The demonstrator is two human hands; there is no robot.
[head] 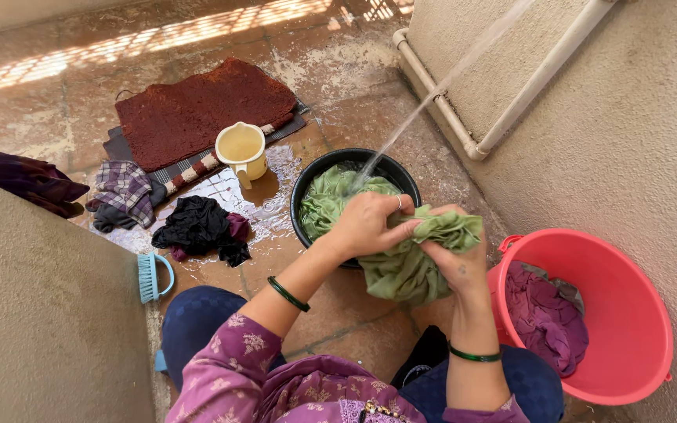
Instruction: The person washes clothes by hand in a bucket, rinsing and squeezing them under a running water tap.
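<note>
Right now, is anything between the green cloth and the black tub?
Nothing visible. Both hands, left and right, grip the green cloth, which hangs over the black tub rim and trails into it.

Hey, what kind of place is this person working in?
Probably an outdoor wash area of a home: wet stone floor, water streaming into a black basin, and both hands wringing a green cloth beside a red bucket.

A home washing corner, outdoors on a balcony or yard.

The floor (354, 94) is wet stone tile and the walls (636, 141) are rough plaster with a white pipe (511, 117). Water streams into a black basin (315, 176) of green cloth (401, 266), near a red bucket (628, 313), a scrubbing brush (150, 276), a mug (242, 149) and heaps of clothes (197, 227).
</note>
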